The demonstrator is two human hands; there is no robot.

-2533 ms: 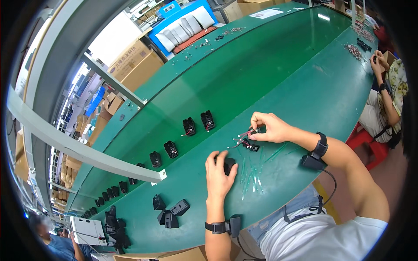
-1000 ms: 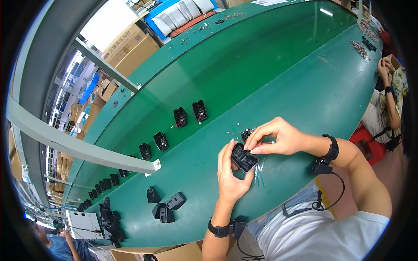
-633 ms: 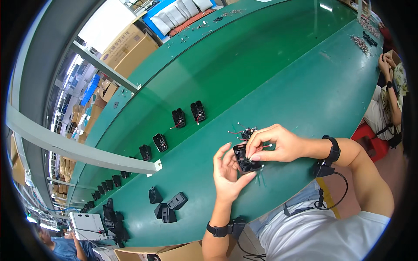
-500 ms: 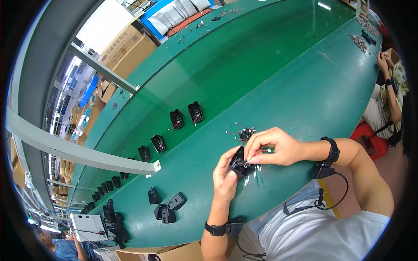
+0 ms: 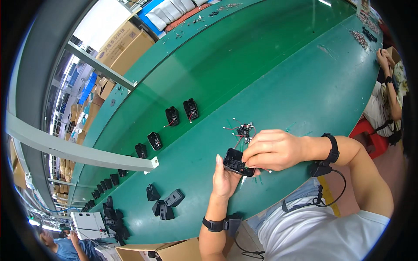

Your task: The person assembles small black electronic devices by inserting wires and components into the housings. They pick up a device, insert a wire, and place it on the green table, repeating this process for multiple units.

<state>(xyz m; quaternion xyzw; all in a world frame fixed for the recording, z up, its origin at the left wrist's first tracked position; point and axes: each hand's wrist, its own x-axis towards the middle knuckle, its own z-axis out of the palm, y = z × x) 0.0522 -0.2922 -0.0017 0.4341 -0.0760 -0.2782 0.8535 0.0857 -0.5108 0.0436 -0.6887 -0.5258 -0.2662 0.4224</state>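
The left hand (image 5: 223, 180) grips a black, open-topped, rectangular plastic housing (image 5: 233, 162), thumb raised along the left side and fingers underneath. The housing is tilted, its opening facing up toward the camera, and is positioned between the two hands above the dark green tabletop (image 5: 305, 102). The right hand (image 5: 272, 150) has its fingers bunched at the right end of the opening. The fingertips are largely hidden; whether they are closed on a part cannot be told. A red wire with a white end (image 5: 264, 169) projects below this hand.

Just beyond the housing lies a small heap of black parts with red wires (image 5: 244, 130). Thin green translucent strips (image 5: 257, 179) lie below the housing, toward the near table edge. That edge curves from below the left wrist up to the right, ending near a red plastic stool (image 5: 370, 138).

The far edge of the tabletop borders a brighter green recessed lane (image 5: 244, 56), where a row of similar black open housings (image 5: 190, 109) stands well apart from the hands. To the left, a grey metal bar (image 5: 87, 148) ends near this border; below its end stand several black wedge-shaped housings (image 5: 163, 209). The widest room for movement extends up and right from the right hand.
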